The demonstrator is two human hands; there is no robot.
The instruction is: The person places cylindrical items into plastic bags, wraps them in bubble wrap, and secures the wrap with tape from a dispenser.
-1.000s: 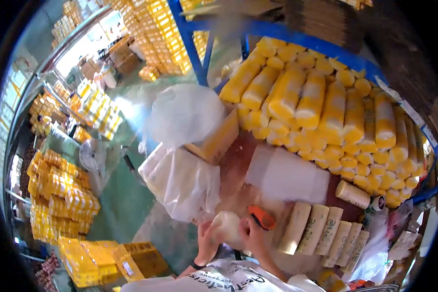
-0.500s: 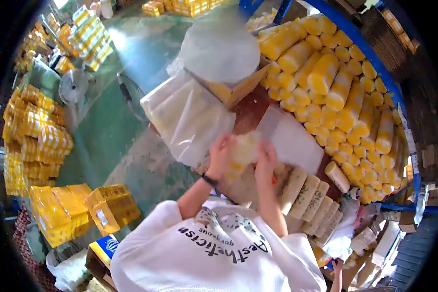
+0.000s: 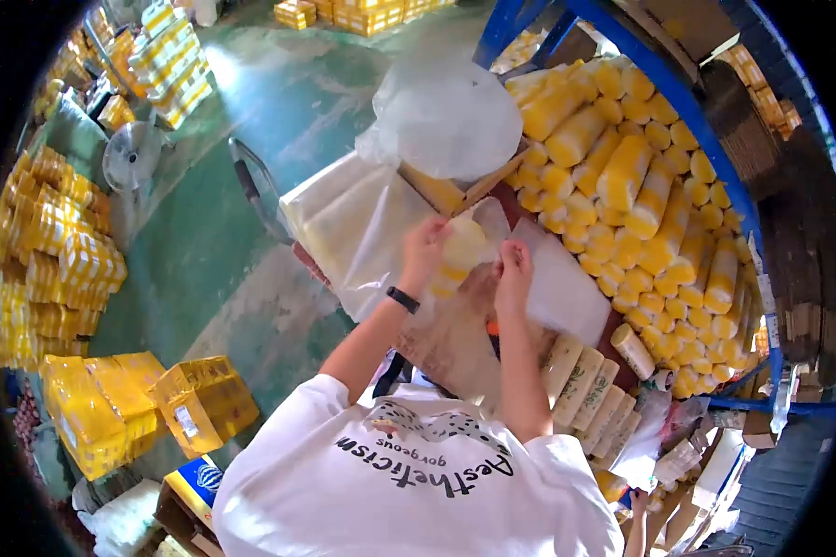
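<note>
My left hand (image 3: 423,252) is closed at the left edge of a pale yellow, translucent round piece (image 3: 464,243) above the work table. Just to the right, my right hand (image 3: 514,267) is closed in a pinch; what lies between its fingertips is too small to tell. Yellow-and-white items (image 3: 448,278) show beneath the yellow piece. A stack of clear plastic sheets (image 3: 358,232) lies left of my hands, and a white sheet (image 3: 567,288) lies to the right.
A clear bulging bag (image 3: 450,116) rests on an open carton (image 3: 437,190) beyond my hands. Many yellow-white rolls (image 3: 659,204) fill a blue-framed rack (image 3: 715,111) at right. Wrapped cylinders (image 3: 585,385) lie nearer. Yellow boxes (image 3: 102,408) stand lower left. Another person's hand (image 3: 638,504) shows lower right.
Both hands have moved slightly away from my body, up in the view. The yellow piece has risen with my left hand and now shows a rounder outline. The camera view has shifted slightly.
</note>
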